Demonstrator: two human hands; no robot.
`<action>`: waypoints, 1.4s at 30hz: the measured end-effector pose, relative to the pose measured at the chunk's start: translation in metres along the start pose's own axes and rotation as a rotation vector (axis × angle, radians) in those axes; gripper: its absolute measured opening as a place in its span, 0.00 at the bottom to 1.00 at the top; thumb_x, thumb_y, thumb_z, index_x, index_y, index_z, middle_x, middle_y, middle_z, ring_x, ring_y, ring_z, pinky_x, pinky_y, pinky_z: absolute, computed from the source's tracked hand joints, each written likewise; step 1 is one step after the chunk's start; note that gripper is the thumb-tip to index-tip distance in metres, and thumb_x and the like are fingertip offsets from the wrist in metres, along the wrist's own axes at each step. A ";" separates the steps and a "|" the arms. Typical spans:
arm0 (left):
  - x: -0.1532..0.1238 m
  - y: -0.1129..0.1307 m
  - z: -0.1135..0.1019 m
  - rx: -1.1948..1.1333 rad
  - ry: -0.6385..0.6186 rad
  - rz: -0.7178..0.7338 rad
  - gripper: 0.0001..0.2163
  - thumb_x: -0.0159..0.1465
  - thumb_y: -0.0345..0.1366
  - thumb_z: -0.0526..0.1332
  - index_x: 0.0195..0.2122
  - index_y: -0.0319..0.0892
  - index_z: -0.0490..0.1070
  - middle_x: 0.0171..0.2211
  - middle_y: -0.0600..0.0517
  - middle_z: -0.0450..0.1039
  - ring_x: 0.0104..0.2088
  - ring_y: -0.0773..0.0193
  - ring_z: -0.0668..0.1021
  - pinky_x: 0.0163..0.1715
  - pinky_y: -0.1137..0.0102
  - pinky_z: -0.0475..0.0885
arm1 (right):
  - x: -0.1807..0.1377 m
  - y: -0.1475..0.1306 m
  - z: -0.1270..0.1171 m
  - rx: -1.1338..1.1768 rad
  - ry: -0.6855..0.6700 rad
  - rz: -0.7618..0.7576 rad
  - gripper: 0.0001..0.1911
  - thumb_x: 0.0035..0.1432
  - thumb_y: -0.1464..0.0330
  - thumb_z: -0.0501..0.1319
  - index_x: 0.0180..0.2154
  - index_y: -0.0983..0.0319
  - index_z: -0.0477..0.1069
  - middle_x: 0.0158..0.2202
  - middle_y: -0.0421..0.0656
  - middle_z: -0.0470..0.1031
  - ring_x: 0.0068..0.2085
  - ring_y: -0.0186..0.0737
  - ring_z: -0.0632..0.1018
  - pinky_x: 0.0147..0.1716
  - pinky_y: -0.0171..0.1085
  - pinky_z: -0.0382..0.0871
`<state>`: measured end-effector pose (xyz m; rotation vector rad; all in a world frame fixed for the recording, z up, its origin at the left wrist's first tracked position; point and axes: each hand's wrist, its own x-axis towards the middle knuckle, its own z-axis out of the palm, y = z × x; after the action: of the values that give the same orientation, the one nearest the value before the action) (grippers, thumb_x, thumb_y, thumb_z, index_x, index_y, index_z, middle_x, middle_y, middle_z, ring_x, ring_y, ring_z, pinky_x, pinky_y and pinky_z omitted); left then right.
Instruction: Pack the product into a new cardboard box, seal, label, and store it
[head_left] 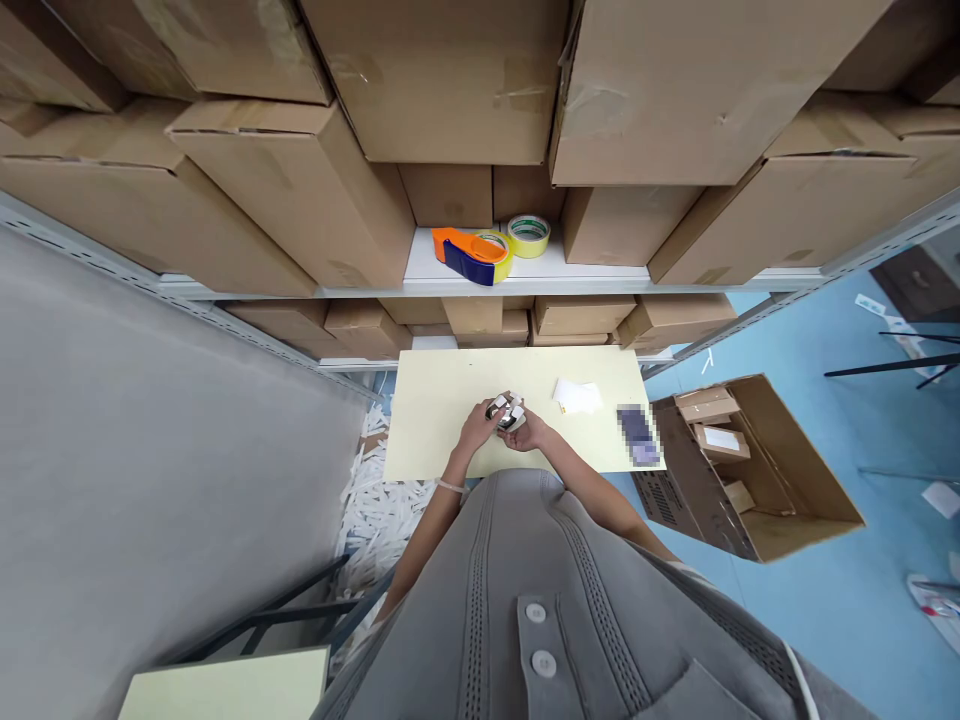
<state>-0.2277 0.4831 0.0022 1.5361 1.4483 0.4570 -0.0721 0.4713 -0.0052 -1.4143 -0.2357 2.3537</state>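
Observation:
Both hands meet over the pale yellow table. My left hand and my right hand are closed together around a small white and dark object, held just above the tabletop. What the object is I cannot make out. A white slip of paper lies on the table to the right of my hands. Further right lies a flat dark item, blurred out.
An open cardboard box with smaller boxes stands on the blue floor at the right. Metal shelves stacked with cartons rise behind the table; an orange tape dispenser and a yellow tape roll sit there. White strips litter the floor at left.

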 end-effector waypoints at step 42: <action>-0.035 0.014 0.019 0.207 0.061 0.163 0.45 0.52 0.38 0.68 0.67 0.48 0.44 0.62 0.41 0.60 0.60 0.48 0.66 0.55 0.58 0.62 | -0.037 -0.013 0.033 -1.824 0.613 -0.922 0.40 0.37 0.76 0.66 0.57 0.67 0.65 0.65 0.60 0.57 0.68 0.63 0.52 0.65 0.59 0.32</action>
<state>-0.2126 0.4458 0.0155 1.8292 1.4594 0.4650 -0.0826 0.4700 0.0450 -1.7186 -2.4626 0.4334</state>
